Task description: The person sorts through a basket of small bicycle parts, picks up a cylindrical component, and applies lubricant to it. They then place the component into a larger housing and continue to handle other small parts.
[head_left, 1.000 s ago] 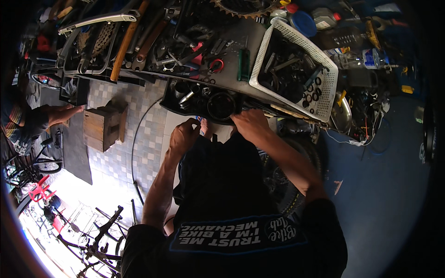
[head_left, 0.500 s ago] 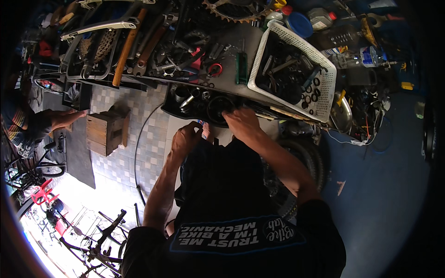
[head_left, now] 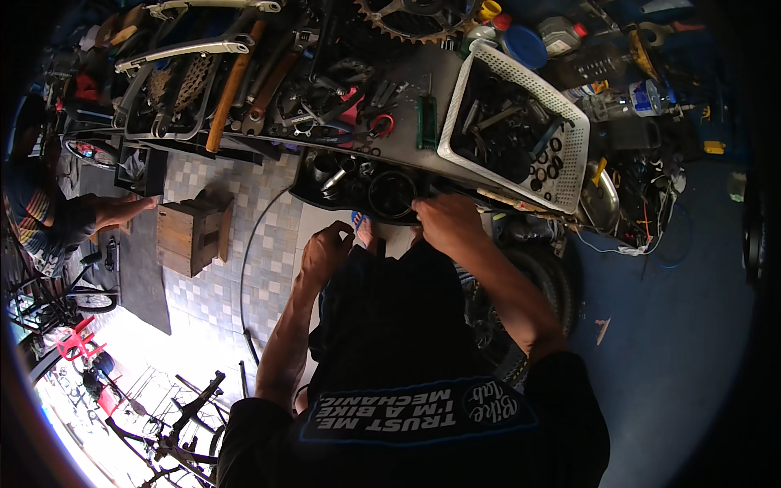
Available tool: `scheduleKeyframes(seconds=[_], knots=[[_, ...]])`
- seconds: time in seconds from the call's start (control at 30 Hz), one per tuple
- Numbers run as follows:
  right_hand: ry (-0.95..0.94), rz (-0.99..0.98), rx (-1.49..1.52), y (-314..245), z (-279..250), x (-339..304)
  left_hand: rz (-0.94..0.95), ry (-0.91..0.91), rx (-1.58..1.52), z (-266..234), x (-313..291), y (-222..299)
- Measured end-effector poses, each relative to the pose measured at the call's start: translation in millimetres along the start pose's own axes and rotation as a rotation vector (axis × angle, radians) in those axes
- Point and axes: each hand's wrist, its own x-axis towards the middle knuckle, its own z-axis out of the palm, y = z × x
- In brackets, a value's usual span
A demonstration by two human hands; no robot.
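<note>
A black open drawer (head_left: 305, 192) juts out below the workbench edge, holding a round black dish (head_left: 372, 195) and a shiny metal cylinder (head_left: 340, 176). By the dish's right side is my right hand (head_left: 447, 224), its fingers closed together over the drawer's near edge. Whatever they grip is too small or hidden to make out. In front of the drawer, apart from it, my left hand (head_left: 327, 250) is raised with thumb and fingers curled into a pinch. Anything between those fingertips cannot be made out.
On the bench lie a white perforated basket (head_left: 512, 69) of parts, a wooden-handled tool (head_left: 232, 93), a green-handled tool (head_left: 426, 122) and a chainring (head_left: 419, 20). A wooden box (head_left: 183, 237) stands on the floor at left, near another person (head_left: 57, 203). A tyre (head_left: 553, 285) is at right.
My right hand has drawn back from inside the round dish, toward me and to the right. My left hand stays pinched in nearly the same place. The view has shifted slightly.
</note>
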Motion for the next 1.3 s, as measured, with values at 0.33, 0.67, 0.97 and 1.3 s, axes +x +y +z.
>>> scheduleKeyframes(seconds=[0.33, 0.67, 0.97, 1.3], knots=[[0.142, 0.023, 0.204, 3.6, 32.5, -4.1, -0.078, 0.129, 0.085, -19.6, 12.4, 14.6], [0.129, 0.077, 0.159, -0.5, 11.7, -25.5, 0.105, 0.147, 0.586, -47.0, 83.4, 15.6], [0.234, 0.020, 0.205, -35.3, 44.8, 4.5, 0.129, 0.030, 0.612, -71.5, 84.6, 10.1], [0.379, -0.126, 0.147, -44.9, 76.2, 44.8, 0.151, 0.089, 0.537, -78.0, 66.1, 1.1]])
